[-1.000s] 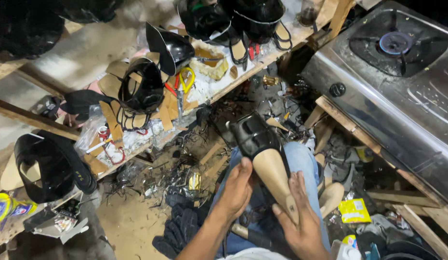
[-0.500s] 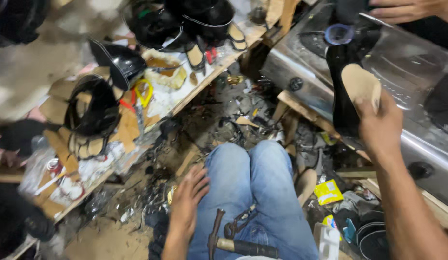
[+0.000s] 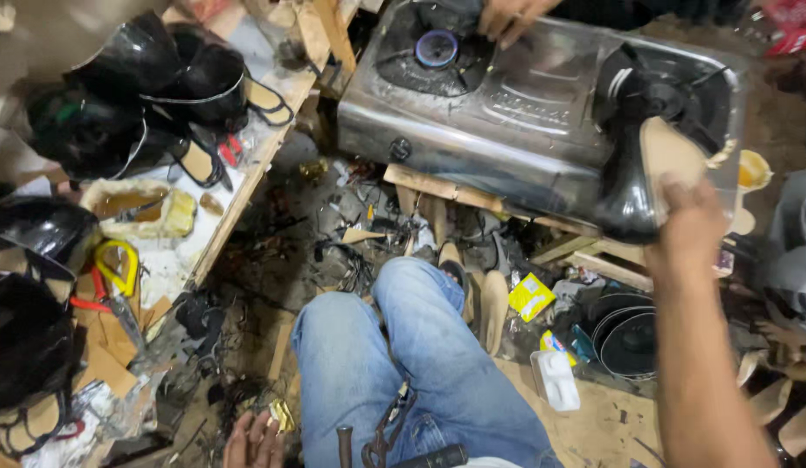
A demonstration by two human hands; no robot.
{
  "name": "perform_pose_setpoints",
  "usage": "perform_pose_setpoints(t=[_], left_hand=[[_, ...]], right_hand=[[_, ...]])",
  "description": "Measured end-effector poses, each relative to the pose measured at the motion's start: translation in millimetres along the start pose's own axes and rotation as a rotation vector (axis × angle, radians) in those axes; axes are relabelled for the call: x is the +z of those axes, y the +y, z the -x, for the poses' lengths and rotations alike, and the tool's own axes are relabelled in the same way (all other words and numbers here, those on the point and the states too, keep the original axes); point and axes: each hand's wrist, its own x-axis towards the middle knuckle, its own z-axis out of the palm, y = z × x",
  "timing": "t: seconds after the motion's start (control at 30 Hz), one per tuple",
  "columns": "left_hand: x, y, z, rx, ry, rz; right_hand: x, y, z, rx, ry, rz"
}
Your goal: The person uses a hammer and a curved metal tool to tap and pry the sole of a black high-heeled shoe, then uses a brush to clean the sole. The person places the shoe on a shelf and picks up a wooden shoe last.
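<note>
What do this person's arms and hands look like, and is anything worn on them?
Both are bare. The right arm shows no sleeve along the forearm, and the right hand has no glove, ring or watch in view. Only the fingers of the left hand show, also ungloved.

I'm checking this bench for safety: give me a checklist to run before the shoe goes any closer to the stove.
1. Right hand grips the black shoe firmly: ok, held up by its tan sole.
2. Burner beneath the shoe lit: cannot tell, no flame shows.
3. Left hand away from the stove: ok, it is low beside the knee.
4. Another person's hand away from the stove: not ok, it sits at the far burner.
5. Tools on the lap secure: cannot tell.
</note>
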Motion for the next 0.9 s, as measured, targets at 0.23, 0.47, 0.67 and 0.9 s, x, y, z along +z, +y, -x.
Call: perform_pose_setpoints(t=[0.23,0.47,0.67,0.9], left_hand=[[45.4,30.5,16.1,0.114,-0.064,0.015],[196.4,24.0,142.7,0.449,-0.596,-0.284],[228.9,64.5,184.8,0.391,-0.713,0.218],[221.5,97.8,164.9,0.608,-0.667,-0.081]], right_hand=[[-43.2,-38.4,-12.3,-0.316,0.010,1.303],[6.4,-28.1,111.6,0.481,-0.391,0.301],[72.4,51.0,220.9,0.667,-0.940,0.164],[85.1,55.3,264.7,-0.229,-1.496,0.972]])
